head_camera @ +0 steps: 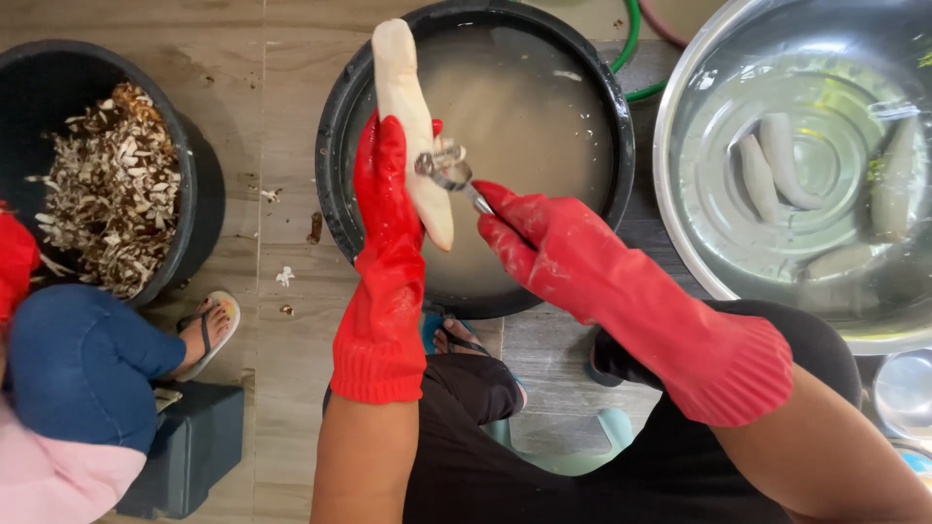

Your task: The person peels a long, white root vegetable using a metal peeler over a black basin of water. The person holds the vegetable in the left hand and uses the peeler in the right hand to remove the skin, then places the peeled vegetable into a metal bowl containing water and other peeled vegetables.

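Gripping a pale peeled root (413, 107) over the black tub (335, 146), the left hand (388, 189) clenched it while the right hand (529, 238) grasped a metal peeler (449, 173) against it

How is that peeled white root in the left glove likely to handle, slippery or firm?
The peeled root looks stiff: it stands out past the left hand without sagging. Probably slippery, since its surface and the gloves look wet. Its rounded, tapered shape suggests it would roll if laid down. The right hand holds a peeler against it.

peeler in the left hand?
No, the right hand holds the metal peeler; the left hand grips the pale peeled root.
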